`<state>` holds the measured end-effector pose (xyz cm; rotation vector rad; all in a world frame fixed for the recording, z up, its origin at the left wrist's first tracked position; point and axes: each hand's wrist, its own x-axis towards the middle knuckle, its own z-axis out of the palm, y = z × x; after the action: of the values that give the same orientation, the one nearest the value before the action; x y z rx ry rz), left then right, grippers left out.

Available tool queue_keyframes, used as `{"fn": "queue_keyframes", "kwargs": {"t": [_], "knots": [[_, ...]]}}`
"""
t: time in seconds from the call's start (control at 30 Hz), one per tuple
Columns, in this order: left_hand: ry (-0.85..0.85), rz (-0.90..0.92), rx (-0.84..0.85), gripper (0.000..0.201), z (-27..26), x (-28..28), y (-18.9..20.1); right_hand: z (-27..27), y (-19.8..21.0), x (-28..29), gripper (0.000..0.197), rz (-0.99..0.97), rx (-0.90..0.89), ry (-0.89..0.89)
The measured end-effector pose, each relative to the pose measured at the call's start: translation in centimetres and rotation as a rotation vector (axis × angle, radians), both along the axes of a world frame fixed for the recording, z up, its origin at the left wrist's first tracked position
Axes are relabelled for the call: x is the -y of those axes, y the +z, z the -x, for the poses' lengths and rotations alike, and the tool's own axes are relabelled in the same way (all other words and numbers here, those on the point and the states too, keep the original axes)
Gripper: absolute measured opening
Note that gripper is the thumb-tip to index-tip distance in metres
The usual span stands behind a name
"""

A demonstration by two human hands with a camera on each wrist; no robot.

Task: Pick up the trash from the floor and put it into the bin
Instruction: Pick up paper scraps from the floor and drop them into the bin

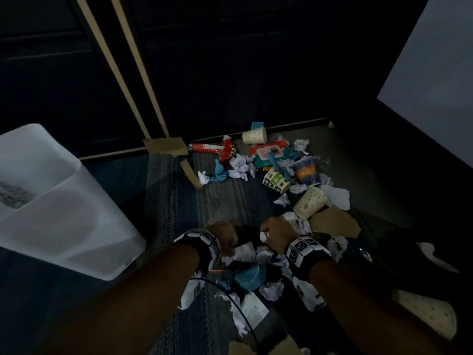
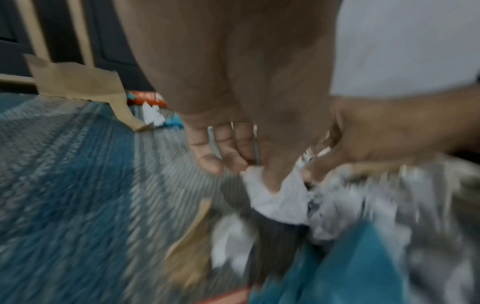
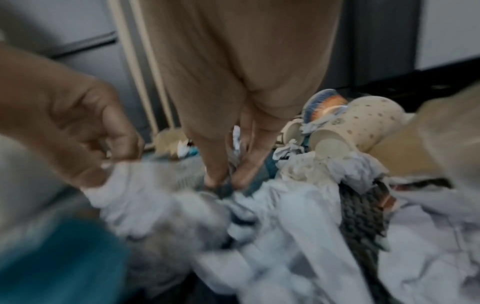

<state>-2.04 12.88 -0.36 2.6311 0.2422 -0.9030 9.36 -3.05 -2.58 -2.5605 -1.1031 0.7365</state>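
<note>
Trash lies heaped on the carpet: crumpled white paper (image 1: 245, 253), a teal scrap (image 1: 250, 278), paper cups and wrappers. Both hands are low over the near end of the heap, close together. My left hand (image 1: 230, 244) pinches a wad of white paper (image 2: 272, 195) between thumb and curled fingers; the same pinch shows in the right wrist view (image 3: 109, 164). My right hand (image 1: 265, 234) is curled with a bit of white paper at its thumb, fingertips (image 3: 213, 181) down in the pile. The translucent white bin (image 1: 64, 213) stands on the floor to the left.
A dotted paper cup (image 1: 311, 202), a patterned cup (image 1: 277, 180), a blue and orange cup (image 1: 305, 170), red wrappers (image 1: 217, 148) and a wipes pack (image 1: 271, 152) lie beyond the hands. Brown cardboard (image 1: 335, 221) lies to the right. A dark wall stands behind.
</note>
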Motion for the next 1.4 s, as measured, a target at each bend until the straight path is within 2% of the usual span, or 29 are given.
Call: {"fn": "queue_keyframes", "kwargs": {"t": [0.07,0.17,0.23,0.3,0.37,0.43,0.57,0.63,0.7,0.77,0.83,0.9,1.0,1.07,1.13,1.27,1.4], "knots": [[0.004,0.027,0.070,0.022,-0.2,0.5,1.3,-0.1,0.6,0.1,0.014,-0.068,0.001,-0.034],[0.141,0.082,0.213,0.013,-0.2,0.4,2.9,-0.2,1.9,0.4,0.020,-0.199,0.025,-0.141],[0.245,0.057,0.308,0.012,0.1,0.0,4.3,-0.2,2.9,0.4,0.025,-0.284,0.022,-0.194],[0.279,0.023,0.429,0.012,0.5,-0.5,6.1,0.2,4.3,-0.3,0.025,-0.354,0.011,-0.225],[0.321,-0.026,0.555,0.022,1.5,-1.1,8.3,0.6,5.4,-1.5,0.025,-0.432,-0.029,-0.254],[0.401,-0.097,0.688,0.045,2.8,-2.0,10.2,1.1,6.4,-3.2,0.019,-0.523,-0.073,-0.276],[0.539,-0.164,0.990,0.023,6.8,-4.6,13.4,3.1,9.5,-7.5,0.017,-0.693,-0.119,-0.228],[0.596,-0.241,1.067,0.020,9.2,-5.7,15.0,5.1,11.7,-9.7,0.022,-0.776,-0.107,-0.157],[0.647,-0.295,1.163,0.016,11.6,-6.4,16.9,7.2,13.8,-11.9,0.015,-0.874,-0.133,-0.111],[0.702,-0.352,1.264,0.022,13.8,-7.1,18.7,9.5,15.7,-14.2,0.022,-0.972,-0.213,-0.089],[0.815,-0.447,1.298,0.024,15.9,-8.0,20.4,11.9,17.7,-16.4,0.026,-1.045,-0.220,-0.038],[0.944,-0.581,1.262,0.021,17.9,-8.8,21.7,14.4,19.6,-18.3,0.025,-1.099,-0.239,0.023],[1.042,-0.792,1.070,0.020,20.4,-9.6,22.6,17.6,21.4,-20.8,0.020,-1.132,-0.270,0.115],[1.127,-0.786,0.900,0.026,21.6,-9.7,22.3,19.2,21.9,-21.9,0.012,-1.066,-0.313,0.189],[1.159,-0.762,0.841,0.030,22.3,-9.9,21.8,19.9,21.8,-22.2,0.014,-1.042,-0.309,0.219],[1.019,-0.834,1.002,0.026,21.8,-9.5,21.9,18.1,20.6,-20.0,0.011,-1.073,-0.256,0.153],[0.725,-0.763,1.138,0.015,18.4,-8.2,21.5,13.1,17.3,-16.3,0.010,-0.961,-0.181,0.060]]}}
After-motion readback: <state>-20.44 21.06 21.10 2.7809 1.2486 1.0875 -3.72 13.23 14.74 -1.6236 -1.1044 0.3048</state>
